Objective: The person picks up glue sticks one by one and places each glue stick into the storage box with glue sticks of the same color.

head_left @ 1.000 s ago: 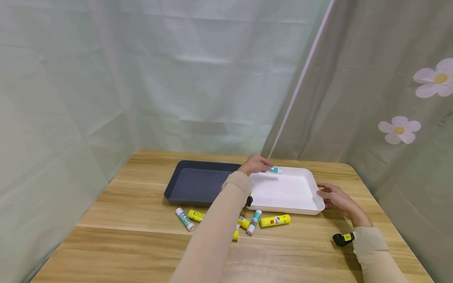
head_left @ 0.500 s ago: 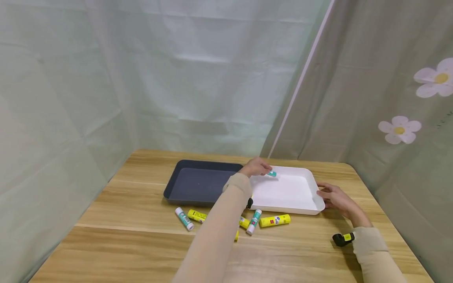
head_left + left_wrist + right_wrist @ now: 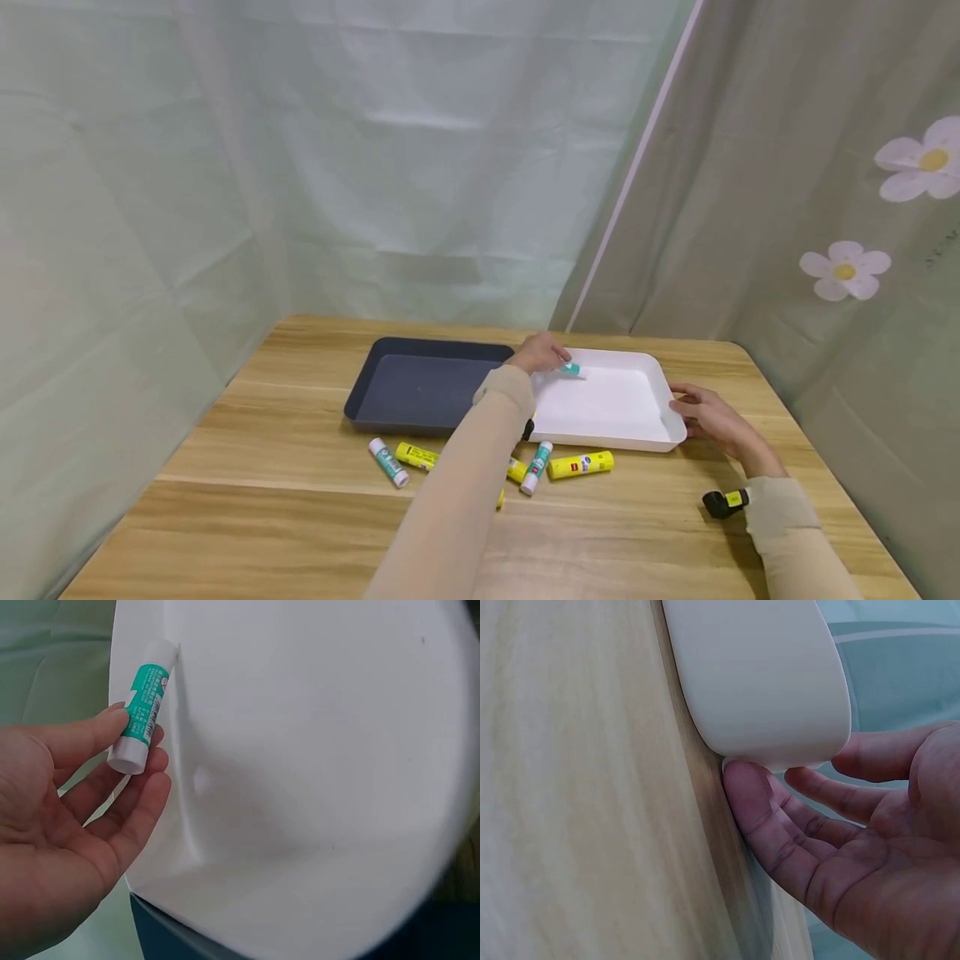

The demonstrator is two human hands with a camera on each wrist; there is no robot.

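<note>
In the head view, my left hand (image 3: 542, 353) is over the back left of the white tray (image 3: 600, 404). It pinches a green-and-white glue stick (image 3: 146, 705) between thumb and fingers, tilted, close to the tray's inner wall in the left wrist view. My right hand (image 3: 716, 419) rests its fingertips against the outside of the tray's right end. In the right wrist view, the thumb meets the wall near the rim, and the fingers (image 3: 757, 799) touch lower down, loosely bent. Two other green-and-white glue sticks, one left (image 3: 388, 462) and one nearer the middle (image 3: 537, 468), lie on the table.
A dark grey tray (image 3: 360, 392) stands left of the white one. Yellow glue sticks, one at the right (image 3: 581, 465) and one at the left (image 3: 416, 455), lie before the trays on the wooden table (image 3: 262, 500). My left forearm partly covers others. Curtains hang behind.
My left hand has moved slightly left and lowered the glue stick a little into the white tray. The right hand stays at the tray's end.
</note>
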